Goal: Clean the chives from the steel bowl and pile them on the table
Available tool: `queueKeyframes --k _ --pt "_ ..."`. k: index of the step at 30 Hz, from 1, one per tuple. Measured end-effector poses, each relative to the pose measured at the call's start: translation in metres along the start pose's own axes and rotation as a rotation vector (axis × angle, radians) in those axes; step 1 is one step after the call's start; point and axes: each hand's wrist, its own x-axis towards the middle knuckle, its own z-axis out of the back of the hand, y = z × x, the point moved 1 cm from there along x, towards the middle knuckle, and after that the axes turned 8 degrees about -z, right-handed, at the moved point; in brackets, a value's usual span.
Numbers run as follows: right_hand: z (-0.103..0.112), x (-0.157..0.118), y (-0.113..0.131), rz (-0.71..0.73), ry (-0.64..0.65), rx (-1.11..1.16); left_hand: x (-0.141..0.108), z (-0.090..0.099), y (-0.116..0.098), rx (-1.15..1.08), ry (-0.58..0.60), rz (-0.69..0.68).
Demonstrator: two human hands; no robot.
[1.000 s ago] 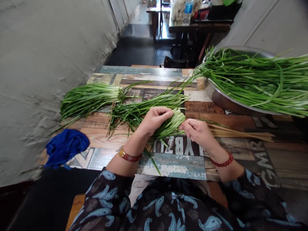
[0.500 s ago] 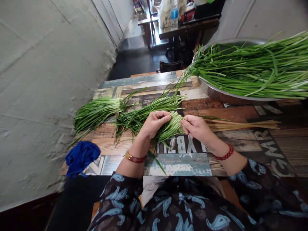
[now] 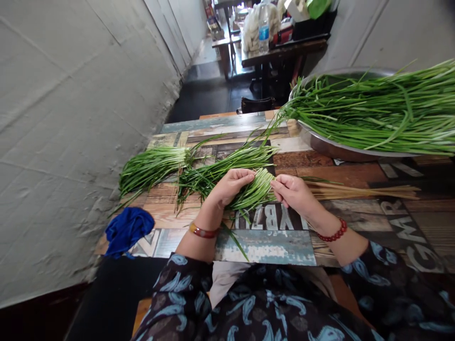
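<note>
A small row of garlic chives (image 3: 256, 190) lies under my hands, its pale cut ends lined up toward the right. My left hand (image 3: 232, 183) grips these chives near their ends, thumb on top. Close against the ends, my right hand (image 3: 290, 190) is closed in a pinch; what sits between its fingertips is too small to make out. Just beyond my hands is a loose pile of chives (image 3: 222, 166). Farther left rests a neat bundle of chives (image 3: 154, 163), with thin sticks near its pale end. Bamboo skewers (image 3: 373, 191) lie to the right of my right hand.
A large metal basin (image 3: 337, 150) heaped with long chives (image 3: 369, 113) stands at the back right. At the table's left front corner lies a blue cloth (image 3: 130, 229), near the wall (image 3: 71, 142). Another table (image 3: 284, 52) behind holds a water bottle (image 3: 263, 31) and bags.
The whole view has shifted slightly, so things appear lower and a little to the right. Both hands keep nearly the same place at the chives' pale ends.
</note>
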Motion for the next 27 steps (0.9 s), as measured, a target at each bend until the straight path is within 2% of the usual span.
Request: queueKeyframes --k 6,11,13,19,27 --pt "0.000 0.000 0.000 -0.041 0.039 0.021 0.000 0.004 0.002 -0.042 0.028 0.017" --pt "0.003 -0.004 -0.010 -0.024 0.029 -0.052 -0.001 0.005 0.009 -0.005 -0.012 -0.098" --pt "0.005 -0.004 -0.016 -0.043 0.030 -0.062 0.001 0.007 0.012 0.004 0.010 -0.136" --pt "0.009 -0.005 -0.023 -0.070 0.027 -0.043 0.004 0.013 0.019 -0.038 0.061 -0.081" --pt "0.011 -0.007 -0.026 -0.085 -0.008 -0.015 0.002 0.001 0.019 0.043 0.108 -0.082"
